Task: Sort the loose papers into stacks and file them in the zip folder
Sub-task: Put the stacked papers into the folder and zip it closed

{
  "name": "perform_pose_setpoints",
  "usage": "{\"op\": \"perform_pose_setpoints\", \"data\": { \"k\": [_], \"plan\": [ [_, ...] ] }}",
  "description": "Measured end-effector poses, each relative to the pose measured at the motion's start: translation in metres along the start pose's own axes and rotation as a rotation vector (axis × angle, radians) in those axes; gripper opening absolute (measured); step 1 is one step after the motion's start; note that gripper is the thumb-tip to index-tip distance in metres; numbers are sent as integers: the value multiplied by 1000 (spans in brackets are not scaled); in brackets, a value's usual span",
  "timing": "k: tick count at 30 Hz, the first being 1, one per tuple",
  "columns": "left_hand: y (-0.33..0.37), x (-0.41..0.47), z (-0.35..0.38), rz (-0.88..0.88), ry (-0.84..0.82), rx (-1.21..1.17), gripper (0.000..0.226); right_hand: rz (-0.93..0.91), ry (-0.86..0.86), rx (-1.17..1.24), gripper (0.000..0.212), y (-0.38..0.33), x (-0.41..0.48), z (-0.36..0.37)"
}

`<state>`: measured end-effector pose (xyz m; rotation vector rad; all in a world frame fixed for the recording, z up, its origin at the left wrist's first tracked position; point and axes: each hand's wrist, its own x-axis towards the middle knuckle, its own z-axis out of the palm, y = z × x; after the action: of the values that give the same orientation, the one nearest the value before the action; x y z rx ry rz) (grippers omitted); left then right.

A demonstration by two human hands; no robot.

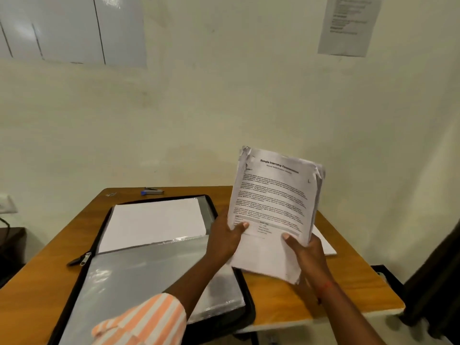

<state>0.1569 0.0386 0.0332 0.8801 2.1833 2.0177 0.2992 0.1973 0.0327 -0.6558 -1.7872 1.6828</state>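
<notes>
Now the stack of papers (271,207) is in the air over the right half of the counter (336,282), just right of the zip folder (139,282). It stands nearly upright with its printed face toward the person. Its long axis runs from the near bottom edge up to the far top edge and leans a little to the right. Both top corners are crumpled.

The left hand (226,240) grips the lower left edge and the right hand (306,255) grips the lower right. Each thumb is pressed on the front page, and the fingers are wrapped behind the stack, out of view.

The bold heading reads "Sample Internship Documentation", with its last word blurred. The paragraphs and the small table below it are too fine to read.

The zip folder lies open flat with its long axis running near to far. A white sheet (154,222) lies in its far half and clear sleeves (149,275) in its near half, and the zip pull (84,258) sticks out at its left edge. The left forearm, in a striped sleeve (144,322), crosses the folder's near right corner.

A stapler (151,191) lies at the counter's far edge. A loose sheet (324,244) lies on the counter behind the stack, mostly hidden by it. A printed notice (348,26) hangs on the wall (224,108), its text illegible.
</notes>
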Motion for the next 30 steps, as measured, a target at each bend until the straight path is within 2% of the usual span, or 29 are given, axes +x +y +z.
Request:
{"op": "perform_pose_setpoints", "data": {
  "k": [3,5,7,10,13,14,15,19,21,23,25,26,28,29,30],
  "plan": [
    [24,23,-33,41,-171,264,52,-104,-42,113,28,-24,11,-17],
    [42,36,-59,1,-311,397,53,-122,-84,228,34,-40,17,-34],
    [54,46,-80,-53,-429,415,46,-69,-213,206,40,-52,24,-47],
    [57,53,-95,-78,-559,483,48,64,-483,22,53,-56,28,-50],
    [57,52,-99,-88,-630,514,38,165,-605,35,84,-54,29,-51],
    [56,53,-100,-104,-649,508,37,181,-632,55,89,-54,31,-53],
    [55,52,-101,-124,-676,507,39,188,-654,58,85,-53,33,-55],
    [54,53,-95,-111,-811,618,46,205,-735,-88,45,-49,32,-48],
    [52,54,-89,-140,-853,676,47,167,-761,-157,42,-41,26,-36],
    [46,56,-83,-127,-805,800,51,115,-722,-196,44,-27,23,-29],
    [38,57,-82,8,-546,924,55,101,-570,-185,40,-14,29,-33],
    [35,52,-82,101,-357,907,53,107,-471,-164,37,-7,32,-38],
    [27,39,-81,260,-19,727,32,149,-282,-61,36,11,33,-51],
    [19,33,-81,259,73,636,20,177,-205,18,37,21,31,-57],
    [9,26,-80,206,85,588,13,201,-140,88,38,30,28,-60]
  ]
}}
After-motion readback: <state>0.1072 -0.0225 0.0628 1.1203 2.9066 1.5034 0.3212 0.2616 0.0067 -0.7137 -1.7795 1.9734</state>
